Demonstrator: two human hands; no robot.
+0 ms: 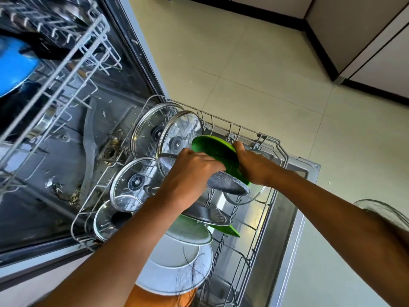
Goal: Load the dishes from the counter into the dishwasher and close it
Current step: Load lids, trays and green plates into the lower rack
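Our left hand curls its fingers over a grey speckled plate and our right hand grips the rim of a green plate, both held on edge, we judge, to slide between the tines. They hang over the far end of the lower rack, just right of the upright glass lids. White plates stand nearer us.

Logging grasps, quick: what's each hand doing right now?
Left hand: grips the grey speckled round plate.
Right hand: grips the green round plate.
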